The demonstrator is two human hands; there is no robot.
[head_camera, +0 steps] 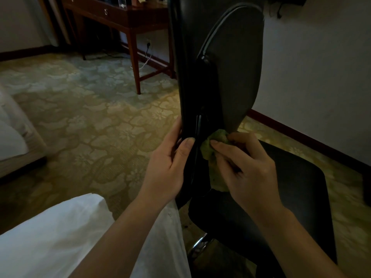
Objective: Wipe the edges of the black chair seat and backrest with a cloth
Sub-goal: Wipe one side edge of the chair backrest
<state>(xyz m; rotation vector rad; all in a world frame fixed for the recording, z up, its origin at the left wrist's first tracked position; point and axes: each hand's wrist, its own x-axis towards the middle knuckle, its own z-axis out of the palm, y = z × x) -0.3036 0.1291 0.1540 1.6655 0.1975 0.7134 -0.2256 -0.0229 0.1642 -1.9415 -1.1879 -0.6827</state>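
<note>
The right hand [247, 169] pinches a bunched green cloth [208, 149] against the lower edge of the black backrest [236, 67], just above the seat [291, 187]. The left hand [168, 165] grips the backrest's side. A firm brace there should let the cloth follow the rim steadily. Patterned carpet [90, 117] lies below, with a wooden counter [124, 15] behind and a bed [12, 137] at the left.

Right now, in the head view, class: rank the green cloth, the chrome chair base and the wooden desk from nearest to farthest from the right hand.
1. The green cloth, gripped by the right hand.
2. The chrome chair base, below, under the seat.
3. The wooden desk, far off, upper left.
</note>
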